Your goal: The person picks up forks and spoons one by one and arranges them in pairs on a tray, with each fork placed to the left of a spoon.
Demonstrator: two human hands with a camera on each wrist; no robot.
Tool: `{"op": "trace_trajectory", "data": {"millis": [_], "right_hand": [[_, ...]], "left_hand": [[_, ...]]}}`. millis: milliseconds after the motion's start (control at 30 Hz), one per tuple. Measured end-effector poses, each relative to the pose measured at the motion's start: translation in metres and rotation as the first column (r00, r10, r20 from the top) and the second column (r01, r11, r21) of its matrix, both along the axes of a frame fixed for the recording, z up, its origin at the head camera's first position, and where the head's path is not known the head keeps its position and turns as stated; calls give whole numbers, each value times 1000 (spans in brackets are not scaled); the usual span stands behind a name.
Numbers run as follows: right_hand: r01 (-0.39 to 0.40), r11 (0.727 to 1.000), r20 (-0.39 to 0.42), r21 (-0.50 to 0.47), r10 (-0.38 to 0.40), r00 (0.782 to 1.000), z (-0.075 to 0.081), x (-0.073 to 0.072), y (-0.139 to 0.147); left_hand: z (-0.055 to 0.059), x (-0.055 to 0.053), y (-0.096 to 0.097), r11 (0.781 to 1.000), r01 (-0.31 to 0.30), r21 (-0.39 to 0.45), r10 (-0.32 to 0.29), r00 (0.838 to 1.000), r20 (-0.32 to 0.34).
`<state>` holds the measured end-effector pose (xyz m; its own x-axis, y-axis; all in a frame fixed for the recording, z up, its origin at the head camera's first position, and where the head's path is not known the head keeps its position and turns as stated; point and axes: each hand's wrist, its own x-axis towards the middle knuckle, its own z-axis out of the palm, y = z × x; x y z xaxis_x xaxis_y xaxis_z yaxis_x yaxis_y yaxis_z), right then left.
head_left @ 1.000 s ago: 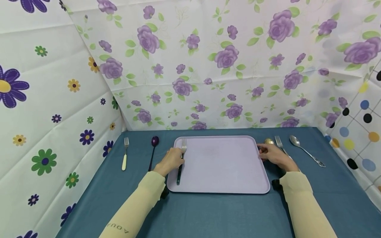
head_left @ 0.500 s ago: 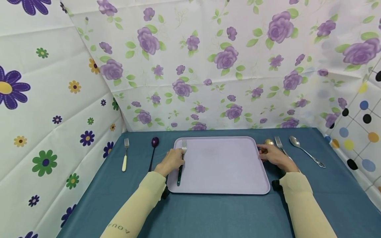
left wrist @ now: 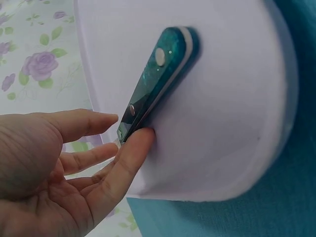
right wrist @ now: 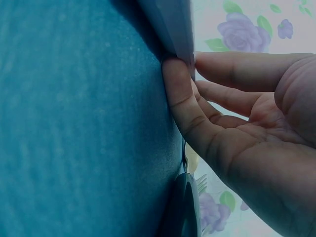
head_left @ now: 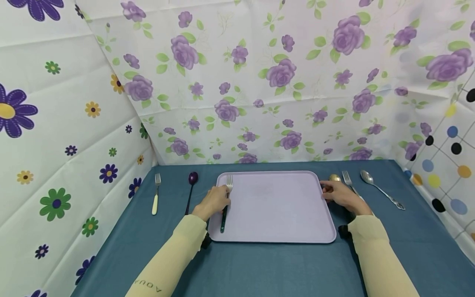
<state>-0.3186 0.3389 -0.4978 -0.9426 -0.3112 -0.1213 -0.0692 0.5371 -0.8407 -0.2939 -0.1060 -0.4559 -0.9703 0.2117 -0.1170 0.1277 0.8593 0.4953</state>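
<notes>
My left hand [head_left: 213, 202] pinches the fork [head_left: 223, 220] with the dark green handle. My thumb and pointer finger touch the thin top of the handle, and my other fingers are bent underneath. I think I pinch it there because near the middle it is easy to keep straight. The fork points away from me over the left end of the pale purple tray [head_left: 282, 208], and its handle looks laid right on it.

My right hand [head_left: 343, 196] is at the tray's right edge. My thumb and a finger seem to pinch the rim, maybe so it won't slide. I can't tell how hard they squeeze.

On the blue cloth [head_left: 278, 272], a cream-handled fork [head_left: 155, 200] and a purple spoon [head_left: 192, 178] lie to the left. A gold spoon [head_left: 335, 177], a silver fork [head_left: 347, 178] and a silver spoon [head_left: 367, 177] lie to the right, perhaps to leave the tray room.
</notes>
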Motion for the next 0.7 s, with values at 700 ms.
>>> {"op": "trace_trajectory", "data": {"millis": [700], "right_hand": [[-2, 1000, -6, 3, 2, 1000, 1, 2, -1]], "left_hand": [[2, -4, -11, 998, -56, 15, 57, 995, -88]]}}
